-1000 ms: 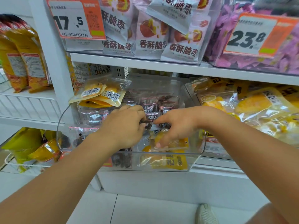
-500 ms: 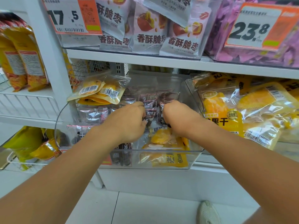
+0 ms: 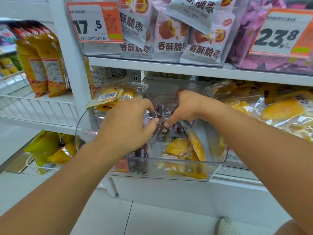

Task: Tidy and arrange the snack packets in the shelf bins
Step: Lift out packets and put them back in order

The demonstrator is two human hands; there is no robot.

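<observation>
Dark snack packets (image 3: 162,114) pinched by left hand (image 3: 126,122), right hand (image 3: 188,107); clear bin (image 3: 218,160) crowded.

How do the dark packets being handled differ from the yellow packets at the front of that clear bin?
The dark snack packets show brown contents; the yellow snack packets show orange-yellow pieces. Both hands, left and right, are on the dark ones; the yellow ones lie untouched. Dark sit further back, yellow at the front right. Both share the clear bin.

Above the fingers (image 3: 152,123), a price tag (image 3: 94,22) reads 17.5, grey packets (image 3: 171,38) read 香酥脆枣, and up right another price tag (image 3: 281,33) shows 23.8.
</observation>
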